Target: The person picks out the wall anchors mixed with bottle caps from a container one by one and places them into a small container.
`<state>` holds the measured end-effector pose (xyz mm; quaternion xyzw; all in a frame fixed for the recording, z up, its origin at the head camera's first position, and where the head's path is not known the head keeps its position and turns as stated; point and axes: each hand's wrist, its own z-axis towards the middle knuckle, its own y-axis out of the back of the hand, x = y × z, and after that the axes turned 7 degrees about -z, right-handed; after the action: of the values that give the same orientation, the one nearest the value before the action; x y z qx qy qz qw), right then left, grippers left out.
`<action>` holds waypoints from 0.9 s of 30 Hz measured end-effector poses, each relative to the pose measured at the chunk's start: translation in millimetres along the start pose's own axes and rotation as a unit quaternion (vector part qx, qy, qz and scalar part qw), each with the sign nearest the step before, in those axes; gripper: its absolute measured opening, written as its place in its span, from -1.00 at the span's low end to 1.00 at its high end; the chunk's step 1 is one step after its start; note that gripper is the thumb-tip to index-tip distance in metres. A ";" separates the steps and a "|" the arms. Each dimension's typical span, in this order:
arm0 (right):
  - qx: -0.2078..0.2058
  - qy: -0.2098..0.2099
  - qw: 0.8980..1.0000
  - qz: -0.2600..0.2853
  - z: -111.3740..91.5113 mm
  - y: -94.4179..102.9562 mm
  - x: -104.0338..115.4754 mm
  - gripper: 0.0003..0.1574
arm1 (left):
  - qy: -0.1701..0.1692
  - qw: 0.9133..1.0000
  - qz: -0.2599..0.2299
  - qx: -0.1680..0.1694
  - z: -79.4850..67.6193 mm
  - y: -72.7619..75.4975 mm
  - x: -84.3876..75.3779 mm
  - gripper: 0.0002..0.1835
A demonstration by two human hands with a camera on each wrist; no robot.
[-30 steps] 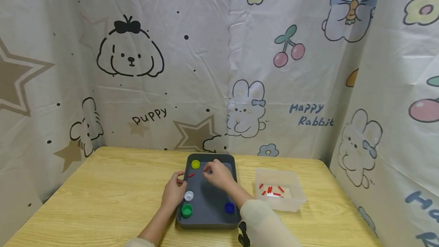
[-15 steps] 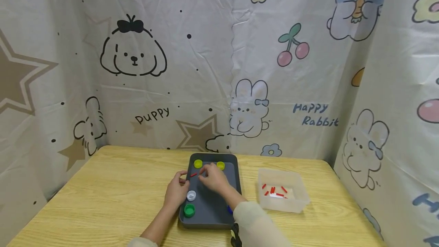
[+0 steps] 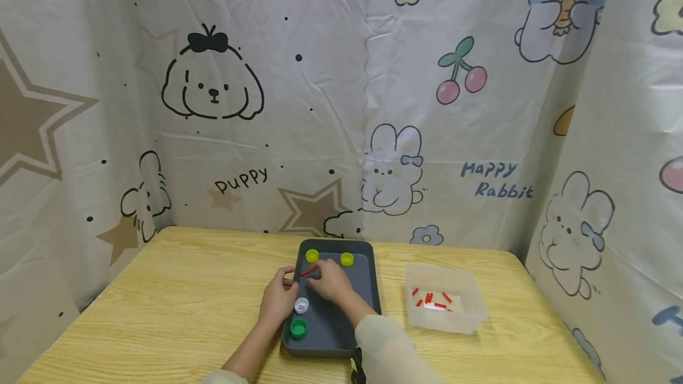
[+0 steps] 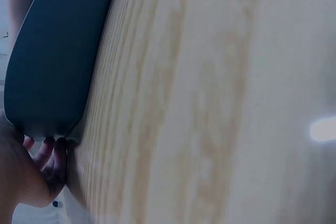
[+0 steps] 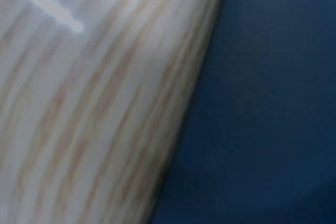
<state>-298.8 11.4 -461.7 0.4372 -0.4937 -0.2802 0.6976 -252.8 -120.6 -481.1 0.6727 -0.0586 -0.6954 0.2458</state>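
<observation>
A dark grey tray (image 3: pixel 368 295) lies on the table, its side also filling part of both wrist views. My left hand (image 3: pixel 278 300) holds the tray's left wall, fingers curled against its outside in the left wrist view. Inside the tray, my right hand (image 3: pixel 333 282) pinches near a thin red stick (image 3: pixel 307 271), with fingertips at its right end. Two yellow caps (image 3: pixel 312 255) stand at the far end of the tray. A white cap (image 3: pixel 301 305) and a green cap (image 3: pixel 299 329) sit along the left side. The right wrist view shows no fingers.
Right of the tray stands a translucent plastic box (image 3: pixel 448 313) with several red sticks (image 3: pixel 440 305) in it. The wooden table (image 3: pixel 176 289) ends against a patterned curtain (image 3: pixel 320 135) behind and at both sides.
My right hand has moved left to the red stick, uncovering the right yellow cap. Its forearm now covers the blue cap at the near right. The left hand keeps its place on the tray.
</observation>
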 end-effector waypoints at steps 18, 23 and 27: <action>0.019 -0.002 0.997 -0.081 6.2 -9.1 9.9 -0.77 | 0.003 1.000 0.002 -0.001 0.3 -1.2 0.4 -0.61; 0.022 -0.012 0.996 -0.090 8.0 -9.1 9.5 -0.86 | 0.009 1.000 0.002 -0.001 0.1 -0.7 -0.5 -0.61; 0.014 -0.007 0.996 -0.093 7.8 -8.4 8.7 -0.91 | 0.012 1.000 0.002 -0.002 0.4 -1.2 -0.6 -0.61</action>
<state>-302.6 -2.3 -464.3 0.4890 -0.4594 -0.3400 0.6589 -253.5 -119.4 -481.0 0.6806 -0.0556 -0.6867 0.2493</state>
